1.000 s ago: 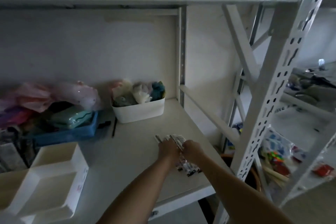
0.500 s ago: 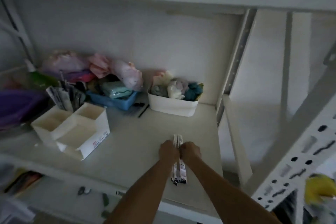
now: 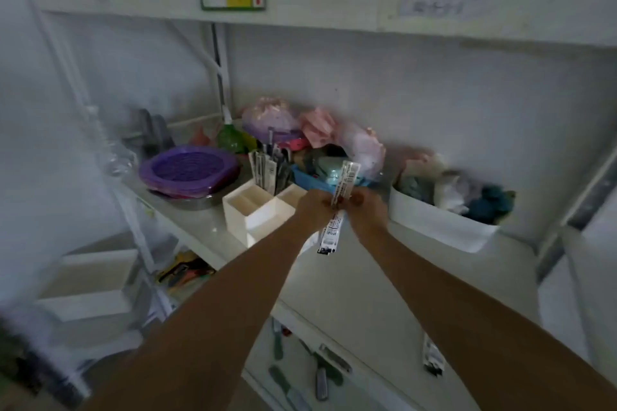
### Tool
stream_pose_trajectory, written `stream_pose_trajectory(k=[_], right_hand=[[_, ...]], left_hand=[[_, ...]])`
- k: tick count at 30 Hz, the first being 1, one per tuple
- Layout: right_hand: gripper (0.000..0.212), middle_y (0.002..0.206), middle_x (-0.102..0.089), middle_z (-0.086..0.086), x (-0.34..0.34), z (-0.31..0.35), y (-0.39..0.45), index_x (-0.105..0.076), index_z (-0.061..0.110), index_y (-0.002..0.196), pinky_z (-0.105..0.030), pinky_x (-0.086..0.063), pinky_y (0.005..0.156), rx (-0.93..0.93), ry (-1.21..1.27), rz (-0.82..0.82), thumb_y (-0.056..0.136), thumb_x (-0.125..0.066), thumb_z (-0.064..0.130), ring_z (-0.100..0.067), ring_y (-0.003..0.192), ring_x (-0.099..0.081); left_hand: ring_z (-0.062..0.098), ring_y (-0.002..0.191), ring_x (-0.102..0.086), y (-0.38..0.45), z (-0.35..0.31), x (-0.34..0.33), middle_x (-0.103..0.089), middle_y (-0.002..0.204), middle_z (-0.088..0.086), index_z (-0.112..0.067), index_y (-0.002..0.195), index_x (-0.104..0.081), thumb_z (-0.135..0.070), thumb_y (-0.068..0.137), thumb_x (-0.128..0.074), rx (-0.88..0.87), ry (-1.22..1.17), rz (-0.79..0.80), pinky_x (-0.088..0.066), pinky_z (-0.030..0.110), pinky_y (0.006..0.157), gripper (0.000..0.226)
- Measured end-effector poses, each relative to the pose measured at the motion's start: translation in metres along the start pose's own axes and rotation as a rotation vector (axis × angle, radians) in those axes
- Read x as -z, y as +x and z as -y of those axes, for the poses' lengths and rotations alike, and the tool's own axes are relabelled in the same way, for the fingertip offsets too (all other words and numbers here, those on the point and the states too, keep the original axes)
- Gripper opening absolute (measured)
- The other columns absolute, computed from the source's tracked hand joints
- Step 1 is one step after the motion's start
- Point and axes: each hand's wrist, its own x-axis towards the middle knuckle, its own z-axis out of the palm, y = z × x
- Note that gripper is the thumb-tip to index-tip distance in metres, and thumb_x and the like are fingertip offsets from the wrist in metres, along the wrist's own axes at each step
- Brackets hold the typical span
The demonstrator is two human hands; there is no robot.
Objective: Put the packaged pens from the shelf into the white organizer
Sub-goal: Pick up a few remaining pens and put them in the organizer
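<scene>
A bundle of packaged pens (image 3: 346, 177) is held upright above the shelf, its lower end hanging below my hands. My left hand (image 3: 315, 208) and my right hand (image 3: 365, 210) are both closed around its middle, side by side. The white organizer (image 3: 257, 213) with several compartments stands just left of my hands on the shelf (image 3: 350, 277). Several packaged pens (image 3: 267, 170) stand upright in its back compartment. One more packaged pen (image 3: 433, 355) lies near the shelf's front edge, beside my right forearm.
A white bin of soft items (image 3: 437, 223) stands right of my hands. Behind are a blue tray (image 3: 305, 177) and pink bags (image 3: 320, 125); a purple basket (image 3: 190, 170) sits left. Tools (image 3: 320, 374) lie on the lower shelf. A shelf post (image 3: 220, 67) rises at the back.
Both hands have lifted the bundle of packaged pens off the shelf and carried it left, up to the white organizer. The view has swung left.
</scene>
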Motion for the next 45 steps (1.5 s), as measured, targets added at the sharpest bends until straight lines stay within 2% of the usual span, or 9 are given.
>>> stream_pose_trajectory(k=[3, 6, 16, 23, 27, 31, 35, 39, 45], right_hand=[[0.021, 0.104, -0.070, -0.020, -0.025, 0.045, 0.022, -0.067, 0.002, 0.100, -0.038, -0.051, 0.085, 0.092, 0.032, -0.011, 0.086, -0.058, 0.014, -0.036, 0.099, -0.064], [0.019, 0.100, -0.070, -0.022, -0.050, 0.082, 0.043, -0.067, 0.002, 0.095, -0.046, -0.052, 0.084, 0.192, 0.005, -0.003, 0.086, -0.054, 0.012, -0.038, 0.094, -0.064], [0.020, 0.090, -0.073, -0.017, -0.126, 0.108, 0.102, -0.065, 0.005, 0.093, -0.027, -0.042, 0.062, 0.439, -0.145, -0.067, 0.091, -0.049, 0.016, -0.031, 0.080, -0.068], [0.036, 0.115, -0.064, -0.013, -0.151, 0.078, 0.114, -0.067, 0.010, 0.108, -0.038, -0.036, 0.094, 0.510, -0.495, -0.042, 0.078, -0.065, 0.030, -0.030, 0.113, -0.050], [0.044, 0.120, -0.058, -0.009, -0.158, 0.080, 0.113, -0.066, 0.014, 0.113, -0.034, -0.028, 0.094, 0.456, -0.601, -0.042, 0.073, -0.069, 0.035, -0.028, 0.115, -0.044], [0.052, 0.129, -0.052, -0.011, -0.162, 0.086, 0.099, -0.062, 0.015, 0.119, -0.039, -0.031, 0.101, 0.352, -0.675, -0.119, 0.073, -0.069, 0.037, -0.031, 0.120, -0.041], [0.060, 0.129, -0.055, -0.018, -0.157, 0.093, 0.073, -0.056, 0.006, 0.123, -0.043, -0.040, 0.100, 0.204, -0.639, -0.281, 0.072, -0.070, 0.037, -0.036, 0.119, -0.049], [0.047, 0.135, -0.047, -0.019, -0.134, 0.093, 0.035, -0.050, 0.008, 0.123, -0.045, -0.036, 0.103, 0.035, -0.608, -0.423, 0.082, -0.060, 0.029, -0.036, 0.123, -0.044], [0.040, 0.137, -0.046, -0.010, -0.078, 0.068, -0.045, -0.048, 0.013, 0.124, -0.038, -0.026, 0.109, -0.275, -0.677, -0.496, 0.085, -0.054, 0.022, -0.028, 0.129, -0.037]], left_hand=[[0.037, 0.104, -0.063, 0.017, 0.015, 0.053, -0.068, 0.109, 0.028, 0.007, 0.103, -0.067, -0.013, 0.091, -0.055, -0.022, 0.027, -0.065, -0.046, 0.030, 0.078, 0.026], [0.042, 0.099, -0.065, 0.033, 0.030, 0.096, -0.068, 0.104, 0.034, 0.011, 0.103, -0.067, -0.009, 0.088, -0.062, -0.117, 0.028, -0.117, -0.052, 0.041, 0.085, 0.026], [0.033, 0.098, -0.065, 0.119, 0.088, 0.150, -0.071, 0.102, 0.026, 0.007, 0.095, -0.070, -0.014, 0.089, -0.059, -0.281, 0.335, -0.098, -0.043, 0.030, 0.079, 0.025], [0.019, 0.075, -0.058, 0.163, 0.114, 0.155, -0.069, 0.081, 0.016, -0.002, 0.086, -0.065, -0.006, 0.079, -0.062, -0.292, 0.186, 0.069, -0.042, 0.029, 0.067, 0.009], [0.021, 0.075, -0.055, 0.186, 0.096, 0.158, -0.061, 0.085, 0.011, -0.005, 0.105, -0.060, -0.013, 0.091, -0.044, -0.407, 0.036, -0.015, -0.043, 0.030, 0.069, 0.022], [0.029, 0.109, -0.054, 0.188, 0.093, 0.133, -0.052, 0.125, 0.017, -0.014, 0.125, -0.053, -0.026, 0.097, -0.035, -0.570, 0.229, 0.086, -0.048, 0.039, 0.095, 0.035], [0.033, 0.126, -0.041, 0.174, 0.109, 0.118, -0.034, 0.143, 0.016, -0.022, 0.141, -0.033, -0.033, 0.098, -0.032, -0.614, 0.423, -0.013, -0.040, 0.044, 0.105, 0.044], [0.032, 0.140, -0.025, 0.165, 0.122, 0.119, -0.026, 0.153, 0.017, -0.011, 0.141, -0.036, -0.038, 0.098, -0.029, -0.638, 0.572, 0.064, -0.023, 0.047, 0.116, 0.051], [0.033, 0.141, -0.023, 0.143, 0.098, 0.124, -0.025, 0.154, 0.017, -0.003, 0.140, -0.036, -0.046, 0.096, -0.031, -0.750, 0.661, 0.074, -0.024, 0.049, 0.115, 0.062]])
